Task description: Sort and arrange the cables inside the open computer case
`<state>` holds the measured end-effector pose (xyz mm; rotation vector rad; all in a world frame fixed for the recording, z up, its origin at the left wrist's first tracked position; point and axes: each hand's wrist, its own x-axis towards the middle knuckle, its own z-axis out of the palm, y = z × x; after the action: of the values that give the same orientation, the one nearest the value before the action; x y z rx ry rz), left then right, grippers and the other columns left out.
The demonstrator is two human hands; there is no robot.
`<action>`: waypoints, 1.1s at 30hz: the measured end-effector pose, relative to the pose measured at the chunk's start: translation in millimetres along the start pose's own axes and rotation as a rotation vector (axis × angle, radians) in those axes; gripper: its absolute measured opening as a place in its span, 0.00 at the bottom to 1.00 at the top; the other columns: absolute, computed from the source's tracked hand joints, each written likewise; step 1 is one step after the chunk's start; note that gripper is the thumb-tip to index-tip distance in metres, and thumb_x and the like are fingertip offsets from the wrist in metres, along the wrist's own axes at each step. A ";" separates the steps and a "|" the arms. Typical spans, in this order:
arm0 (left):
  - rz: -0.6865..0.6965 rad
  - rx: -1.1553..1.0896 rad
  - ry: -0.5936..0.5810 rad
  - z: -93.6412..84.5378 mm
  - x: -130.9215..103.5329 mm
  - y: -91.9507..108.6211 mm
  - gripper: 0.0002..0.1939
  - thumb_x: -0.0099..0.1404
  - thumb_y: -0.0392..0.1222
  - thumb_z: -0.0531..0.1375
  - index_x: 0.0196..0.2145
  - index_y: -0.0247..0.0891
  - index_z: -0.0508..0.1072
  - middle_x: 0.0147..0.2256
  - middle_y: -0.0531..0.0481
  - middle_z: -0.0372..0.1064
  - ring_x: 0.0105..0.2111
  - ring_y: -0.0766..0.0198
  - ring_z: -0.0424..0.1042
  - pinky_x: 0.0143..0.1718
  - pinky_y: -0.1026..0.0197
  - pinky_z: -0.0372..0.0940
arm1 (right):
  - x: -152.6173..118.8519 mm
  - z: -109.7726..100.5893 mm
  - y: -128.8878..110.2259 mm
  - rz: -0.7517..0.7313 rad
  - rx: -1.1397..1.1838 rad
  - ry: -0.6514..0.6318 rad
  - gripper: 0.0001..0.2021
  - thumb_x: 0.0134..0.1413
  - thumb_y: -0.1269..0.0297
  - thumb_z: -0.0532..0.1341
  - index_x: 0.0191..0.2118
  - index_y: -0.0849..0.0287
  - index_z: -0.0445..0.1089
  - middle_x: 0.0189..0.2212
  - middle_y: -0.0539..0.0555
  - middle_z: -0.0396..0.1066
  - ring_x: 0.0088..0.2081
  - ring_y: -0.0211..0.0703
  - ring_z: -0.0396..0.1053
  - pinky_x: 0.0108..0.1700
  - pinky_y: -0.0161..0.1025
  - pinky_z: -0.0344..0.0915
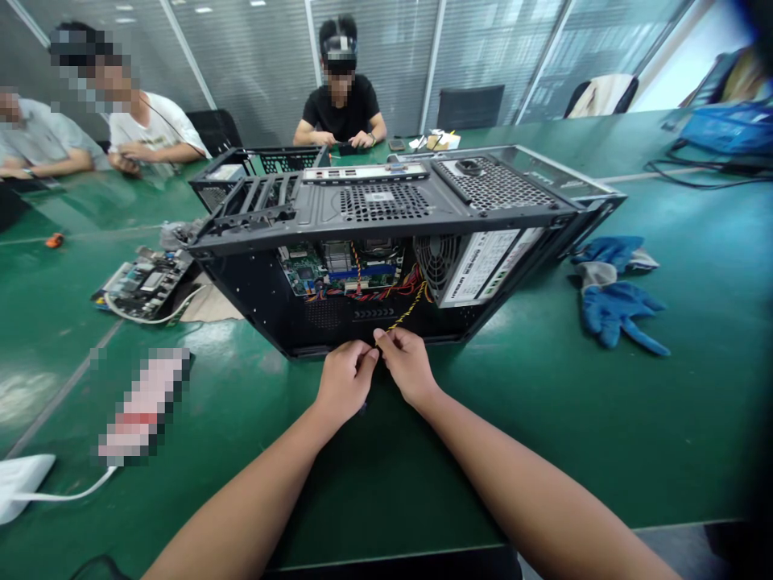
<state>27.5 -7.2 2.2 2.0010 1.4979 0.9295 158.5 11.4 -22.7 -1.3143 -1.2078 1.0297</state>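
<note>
A black computer case [241, 310] lies before me with its open side facing me. Inside it are a motherboard [302, 274], a power supply [483, 266] with a fan grille, and a bundle of coloured wires. A twisted yellow-and-black cable [411, 308] runs out from near the power supply to my hands. My right hand [409, 364] pinches this cable between thumb and fingers. Close against it, my left hand [347, 379] is closed at the cable's end, thumb and forefinger together. The cable's tip is hidden between the fingers.
Blue-and-grey work gloves [616, 302] lie right of the case. Left are a loose motherboard [145, 282] on cardboard, a blurred phone [145, 407] on a white cable, and an orange item [54, 240]. Several people sit across the green table [604, 451]. A second case frame stands behind.
</note>
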 end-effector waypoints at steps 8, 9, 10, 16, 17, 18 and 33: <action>-0.035 -0.069 -0.058 0.2 2.5 -0.7 0.12 0.66 0.38 0.53 0.25 0.37 0.69 0.24 0.53 0.68 0.26 0.66 0.67 0.32 0.64 0.58 | 0.7 0.2 -0.2 -0.010 -0.010 -0.038 0.21 0.56 0.49 0.58 0.19 0.56 0.59 0.14 0.46 0.58 0.18 0.36 0.55 0.23 0.36 0.54; -0.047 -0.080 -0.068 0.0 2.9 -0.7 0.12 0.66 0.39 0.53 0.25 0.37 0.69 0.24 0.53 0.68 0.26 0.66 0.67 0.32 0.64 0.58 | 0.8 0.2 -0.5 -0.007 -0.005 -0.043 0.21 0.56 0.49 0.58 0.19 0.56 0.59 0.14 0.46 0.58 0.18 0.36 0.55 0.23 0.36 0.54; -0.056 -0.090 -0.075 -0.4 3.3 -0.5 0.12 0.66 0.39 0.52 0.25 0.37 0.69 0.24 0.53 0.68 0.26 0.66 0.67 0.32 0.64 0.58 | 0.7 0.3 -0.8 -0.003 -0.001 -0.046 0.20 0.56 0.49 0.58 0.19 0.56 0.59 0.14 0.46 0.58 0.18 0.36 0.55 0.23 0.36 0.54; -0.124 -0.206 -0.140 -3.0 4.8 -0.3 0.12 0.65 0.40 0.52 0.26 0.37 0.69 0.23 0.53 0.68 0.25 0.67 0.66 0.30 0.64 0.59 | 0.3 0.2 -2.1 0.017 0.060 -0.063 0.20 0.57 0.50 0.58 0.20 0.56 0.59 0.15 0.45 0.58 0.18 0.35 0.56 0.22 0.35 0.54; -0.139 -0.245 -0.155 -3.1 5.2 -0.7 0.12 0.65 0.40 0.51 0.26 0.36 0.69 0.23 0.53 0.68 0.25 0.67 0.66 0.30 0.64 0.59 | 0.1 0.3 -2.1 0.024 0.079 -0.071 0.20 0.56 0.50 0.58 0.20 0.56 0.59 0.15 0.45 0.58 0.18 0.34 0.56 0.22 0.35 0.53; -0.154 -0.289 -0.168 -3.1 5.7 -1.2 0.12 0.65 0.40 0.51 0.26 0.36 0.68 0.23 0.53 0.68 0.24 0.67 0.66 0.29 0.65 0.59 | 0.0 0.4 -2.2 0.032 0.099 -0.078 0.20 0.56 0.50 0.58 0.20 0.56 0.59 0.15 0.45 0.58 0.18 0.34 0.56 0.22 0.34 0.53; 0.003 -0.030 0.039 -1.5 -0.7 4.1 0.12 0.65 0.41 0.56 0.25 0.37 0.69 0.23 0.53 0.66 0.23 0.68 0.63 0.29 0.64 0.58 | -4.1 -1.5 -6.9 0.017 0.001 0.024 0.21 0.54 0.48 0.60 0.19 0.57 0.61 0.14 0.47 0.60 0.18 0.36 0.57 0.23 0.36 0.55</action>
<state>28.9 -9.1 5.9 1.9753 1.4931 0.9919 158.7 6.9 -15.9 -1.3348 -1.1795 1.0243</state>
